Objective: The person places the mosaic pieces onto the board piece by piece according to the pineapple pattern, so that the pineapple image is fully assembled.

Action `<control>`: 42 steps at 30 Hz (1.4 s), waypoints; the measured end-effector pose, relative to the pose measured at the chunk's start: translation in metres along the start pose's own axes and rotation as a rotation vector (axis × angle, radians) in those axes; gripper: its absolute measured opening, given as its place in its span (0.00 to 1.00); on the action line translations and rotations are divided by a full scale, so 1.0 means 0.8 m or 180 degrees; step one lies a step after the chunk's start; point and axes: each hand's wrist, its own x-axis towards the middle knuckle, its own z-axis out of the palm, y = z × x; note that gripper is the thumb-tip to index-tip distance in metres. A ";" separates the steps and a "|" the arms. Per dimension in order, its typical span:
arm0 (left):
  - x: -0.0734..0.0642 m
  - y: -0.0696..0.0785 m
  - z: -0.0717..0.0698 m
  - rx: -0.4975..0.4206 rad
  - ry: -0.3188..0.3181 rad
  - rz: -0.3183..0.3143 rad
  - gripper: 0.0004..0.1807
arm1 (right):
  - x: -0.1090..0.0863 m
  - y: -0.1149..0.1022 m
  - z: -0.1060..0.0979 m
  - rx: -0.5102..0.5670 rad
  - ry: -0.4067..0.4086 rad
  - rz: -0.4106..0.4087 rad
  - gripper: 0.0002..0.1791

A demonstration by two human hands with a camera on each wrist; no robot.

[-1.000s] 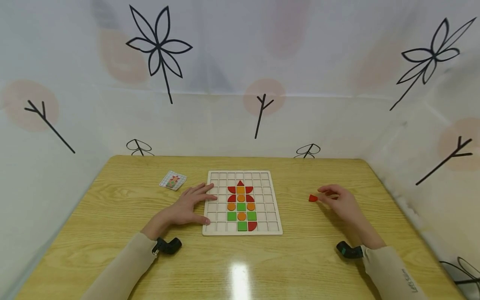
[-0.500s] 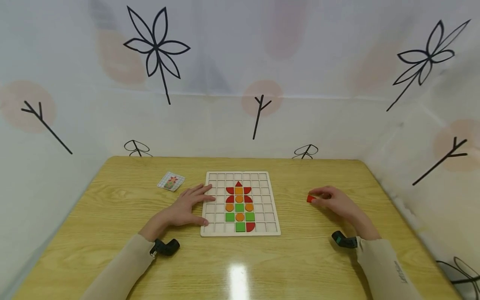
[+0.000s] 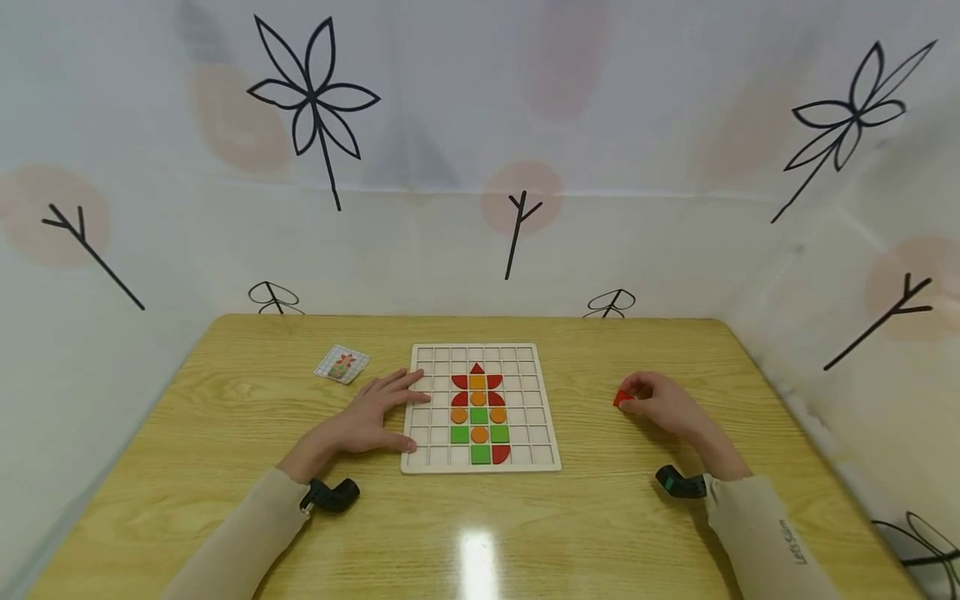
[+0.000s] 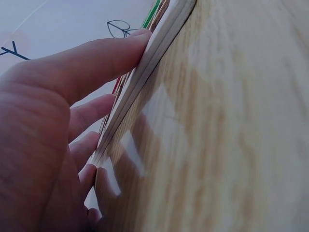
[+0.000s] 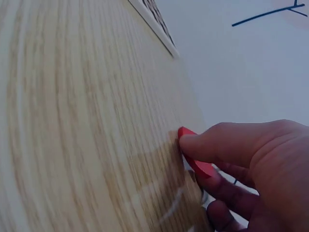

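Note:
The white grid board (image 3: 536,416) lies flat at mid-table, bearing several red, orange and green tiles in a flower-like pattern. My left hand (image 3: 366,422) rests along its left edge with the fingers spread. In the left wrist view, the thumb (image 4: 118,55) touches the board's side edge. To the right of the board, my right hand (image 3: 664,406) pinches a small red tile (image 5: 201,167) between thumb and fingers. The tile is tilted up at the table surface and partly covered by the thumb; in the head view it looks like a quarter circle.
A small picture card (image 3: 342,364) showing a similar flower pattern lies left of the board, beyond my left hand. The wooden table (image 3: 600,533) reaches back to a white cloth wall (image 3: 420,250) with printed plants. Each wrist carries a black device (image 3: 331,495).
My right hand has moved slightly left onto the red tile, its fingers closing around it and covering more of it. The left hand stays on the board's edge.

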 end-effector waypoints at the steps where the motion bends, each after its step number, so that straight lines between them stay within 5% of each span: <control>1: 0.000 0.000 0.000 0.0009 -0.0007 0.0000 0.39 | 0.000 0.000 0.000 0.0058 0.0008 -0.0005 0.13; 13: 0.000 0.001 -0.001 0.0008 -0.0024 -0.0008 0.39 | -0.004 -0.020 0.015 0.0249 0.0244 -0.0094 0.14; 26: 0.002 0.002 -0.001 0.0016 -0.0045 -0.0007 0.39 | 0.011 -0.109 0.098 0.0590 -0.0488 -0.0574 0.07; 35: 0.001 0.001 -0.001 -0.0024 -0.0039 -0.0058 0.39 | 0.022 -0.158 0.165 0.0579 -0.0482 -0.1134 0.05; 42: 0.001 0.002 -0.002 -0.0073 -0.0031 -0.0069 0.38 | 0.021 -0.177 0.191 0.0287 -0.0405 -0.1551 0.06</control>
